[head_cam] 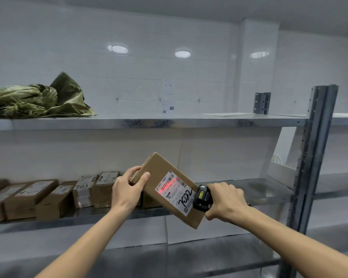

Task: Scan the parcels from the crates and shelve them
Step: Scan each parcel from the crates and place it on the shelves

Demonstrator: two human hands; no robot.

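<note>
The left hand (127, 189) grips the upper left end of a flat brown cardboard parcel (165, 183), thumb curled over the top face and fingers wrapped behind the end, holding it tilted in the air in front of the middle metal shelf (249, 189). A white shipping label (175, 189) on the parcel's top face carries barcodes and the handwritten number 7022, and a red scan line (169, 184) falls across the barcode. The right hand (227, 201) is closed around a small black handheld scanner (202, 198), which sits just beside the parcel's lower right edge with its front turned toward the label. Behind the left hand, a row of brown cardboard boxes (48, 197) with white labels stands on the middle shelf, filling its left part. On the upper metal shelf (169, 122) a crumpled green woven sack (38, 99) lies at the left and a thin flat white board (227, 114) lies toward the right. A grey perforated steel upright (311, 157) rises at the right, before a white tiled wall (169, 63).
</note>
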